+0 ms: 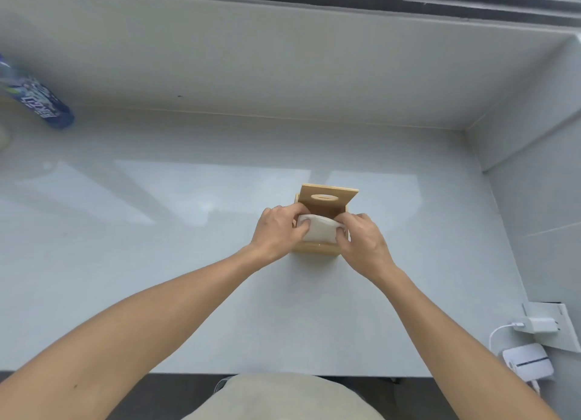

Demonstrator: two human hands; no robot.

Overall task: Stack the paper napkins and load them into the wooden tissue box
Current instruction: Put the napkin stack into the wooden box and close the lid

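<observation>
A small wooden tissue box (316, 248) stands on the pale countertop, its hinged lid (328, 196) with an oval slot tipped up at the back. A white stack of paper napkins (320, 230) sits in the box's open top, bulging upward. My left hand (278, 231) grips the stack's left end, thumb on top. My right hand (361, 238) pinches its right end against the box wall. The lower part of the stack is hidden inside the box.
A blue plastic bottle (37, 100) lies at the far left by the back wall. At the right edge a white charger (536, 325) sits in a wall socket, with a small white device (528, 364) below it. A side wall (534, 199) closes the counter on the right.
</observation>
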